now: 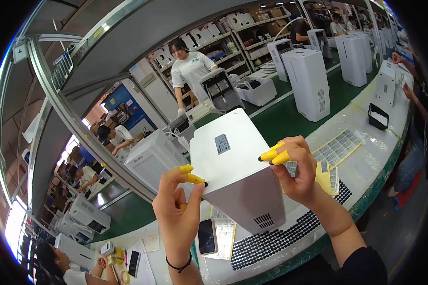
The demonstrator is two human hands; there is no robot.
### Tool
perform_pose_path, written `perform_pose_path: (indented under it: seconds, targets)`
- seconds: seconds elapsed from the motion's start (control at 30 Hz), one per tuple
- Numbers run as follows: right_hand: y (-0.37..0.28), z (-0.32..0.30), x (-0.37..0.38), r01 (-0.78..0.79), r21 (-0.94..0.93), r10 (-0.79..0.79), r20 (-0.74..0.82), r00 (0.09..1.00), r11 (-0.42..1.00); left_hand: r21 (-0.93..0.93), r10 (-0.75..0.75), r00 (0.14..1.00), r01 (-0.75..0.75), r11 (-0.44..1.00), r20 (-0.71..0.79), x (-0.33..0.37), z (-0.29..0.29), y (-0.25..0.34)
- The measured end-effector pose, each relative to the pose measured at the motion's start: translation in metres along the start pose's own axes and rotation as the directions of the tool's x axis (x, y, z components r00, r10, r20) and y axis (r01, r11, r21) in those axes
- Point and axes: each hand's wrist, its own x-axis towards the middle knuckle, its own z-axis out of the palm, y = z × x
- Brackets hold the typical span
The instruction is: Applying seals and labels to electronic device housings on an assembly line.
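A white box-shaped appliance [230, 166] stands in front of me, with a grey label [221, 144] on its upward face and slots low on its near side. My left hand [176, 221] is at the face's near left corner, thumb and finger pinched on a small black round pad [205, 184]. At the near right corner, my right hand [299, 175] also pinches a small black round pad [260, 159]; another dark spot shows by its thumb tip. Yellow finger covers wrap fingers of both hands. Rows of matching black pads [271, 244] lie on the table by the appliance's base.
A phone [207, 236] lies on label sheets left of the appliance; more label sheets [340, 145] and a black tray [378, 116] are to the right. Other white appliances [306, 85] line the green conveyor [276, 126] beyond. A person [190, 71] stands across it; others work nearby.
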Motion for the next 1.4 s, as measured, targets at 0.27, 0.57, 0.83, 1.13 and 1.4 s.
perform_pose_path:
  seconds: [0.27,0.57,0.83,1.13,1.4]
  targets:
    - [-0.003,0.002,0.0,-0.026,0.053,0.03,-0.088,0.996,0.998,0.088,0.011,0.997,-0.017,0.996,0.073,0.007,-0.002,0.004]
    - [0.008,-0.01,0.009,-0.167,0.134,0.164,0.035,0.986,0.977,0.269,0.151,0.989,-0.143,0.952,-0.01,-0.023,0.006,-0.011]
    - [0.07,0.025,0.065,-0.362,0.01,0.351,0.22,0.91,0.932,0.333,0.343,0.929,-0.281,0.9,-0.14,-0.042,0.022,-0.038]
    - [0.107,0.052,0.082,-0.386,-0.179,0.425,0.435,0.794,0.905,0.365,0.421,0.899,-0.356,0.86,-0.116,-0.042,0.024,-0.042]
    - [0.106,0.052,0.097,-0.466,-0.17,0.48,0.523,0.704,0.868,0.358,0.441,0.888,-0.373,0.856,-0.129,-0.042,0.026,-0.045]
